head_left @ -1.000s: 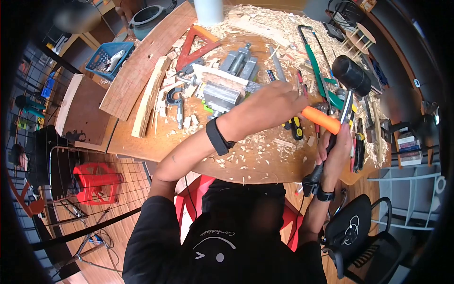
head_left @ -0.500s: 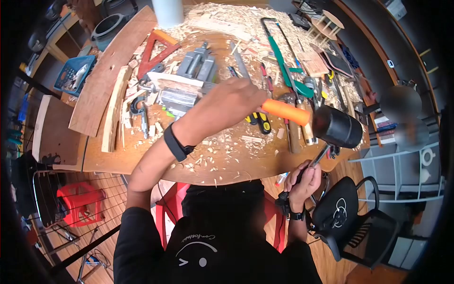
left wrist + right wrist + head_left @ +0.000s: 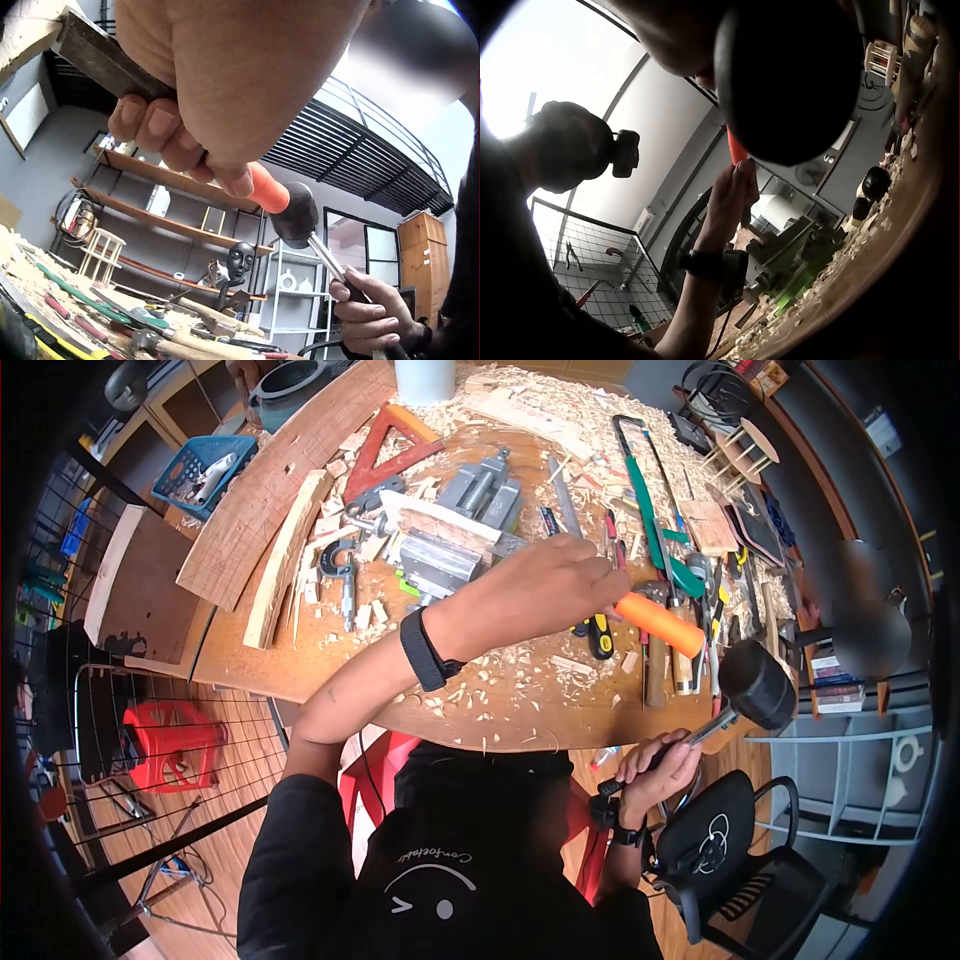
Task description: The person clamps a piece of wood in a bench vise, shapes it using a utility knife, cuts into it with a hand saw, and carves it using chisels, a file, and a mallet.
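Observation:
My left hand point(image 3: 545, 590) grips a chisel, its fingers wrapped round the steel blade point(image 3: 109, 60) and its orange handle point(image 3: 660, 625) sticking out to the right. The blade's tip meets the end of a pale wood piece point(image 3: 440, 525) clamped in a metal vise point(image 3: 437, 565). Low at the right, beyond the table's front edge, my right hand point(image 3: 660, 775) holds a mallet by its dark grip. The mallet's black head point(image 3: 758, 685) is a short way from the butt of the chisel handle, with a gap between them in the head view.
A green-framed hacksaw point(image 3: 650, 510), several hand tools and wood shavings cover the table's right side. At the left lie a red triangle square point(image 3: 375, 460), a micrometer point(image 3: 345, 575), a long wood strip point(image 3: 285, 560) and a wide board point(image 3: 290, 470). A black chair point(image 3: 715, 860) stands at the right.
From beyond the chisel's handle, the mallet head has come down toward me, passing close to the handle's butt, and now sits farther from it. The left hand keeps its grip; the head view shifted.

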A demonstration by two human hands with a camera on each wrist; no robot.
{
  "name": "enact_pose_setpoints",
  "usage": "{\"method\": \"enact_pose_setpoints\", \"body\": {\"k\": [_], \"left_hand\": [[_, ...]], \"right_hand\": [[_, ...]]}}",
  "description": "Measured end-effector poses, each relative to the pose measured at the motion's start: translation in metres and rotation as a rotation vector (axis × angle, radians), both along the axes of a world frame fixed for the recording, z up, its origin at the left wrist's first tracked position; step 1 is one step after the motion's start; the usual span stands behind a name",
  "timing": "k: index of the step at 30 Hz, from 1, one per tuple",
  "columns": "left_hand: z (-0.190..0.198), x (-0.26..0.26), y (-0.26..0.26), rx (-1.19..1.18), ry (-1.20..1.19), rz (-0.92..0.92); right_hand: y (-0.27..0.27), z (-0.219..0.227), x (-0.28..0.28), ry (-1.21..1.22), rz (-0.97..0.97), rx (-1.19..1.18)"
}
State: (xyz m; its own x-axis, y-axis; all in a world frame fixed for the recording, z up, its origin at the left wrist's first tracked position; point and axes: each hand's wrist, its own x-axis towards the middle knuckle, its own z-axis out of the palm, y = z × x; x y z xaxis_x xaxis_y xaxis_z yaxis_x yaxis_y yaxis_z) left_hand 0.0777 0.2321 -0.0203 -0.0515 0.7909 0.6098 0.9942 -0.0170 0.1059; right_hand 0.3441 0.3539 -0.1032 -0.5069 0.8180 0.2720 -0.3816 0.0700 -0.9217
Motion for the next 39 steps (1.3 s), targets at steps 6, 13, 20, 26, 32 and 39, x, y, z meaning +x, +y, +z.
{"method": "enact_pose_setpoints", "body": {"k": [6,13,20,26,32,39], "left_hand": [[-0.001,-0.001,0.0,-0.019,0.014,0.014],[0.0,-0.003,0.001,0.012,-0.02,-0.02],[-0.003,-0.004,0.0,0.05,-0.046,-0.047],[-0.002,-0.005,-0.001,0.05,-0.037,-0.062],[-0.004,-0.003,0.001,0.027,-0.058,-0.044],[-0.006,-0.002,-0.002,-0.027,0.042,0.004]], "right_hand": [[0.002,-0.002,0.005,-0.164,0.039,0.122],[-0.013,-0.003,-0.001,0.061,-0.039,-0.02],[-0.01,0.003,-0.001,-0.097,0.026,0.05],[-0.012,0.006,-0.002,0.028,0.024,0.021],[-0.015,-0.001,-0.002,-0.081,0.068,0.006],[-0.001,0.019,-0.027,-0.125,0.008,-0.021]]}}
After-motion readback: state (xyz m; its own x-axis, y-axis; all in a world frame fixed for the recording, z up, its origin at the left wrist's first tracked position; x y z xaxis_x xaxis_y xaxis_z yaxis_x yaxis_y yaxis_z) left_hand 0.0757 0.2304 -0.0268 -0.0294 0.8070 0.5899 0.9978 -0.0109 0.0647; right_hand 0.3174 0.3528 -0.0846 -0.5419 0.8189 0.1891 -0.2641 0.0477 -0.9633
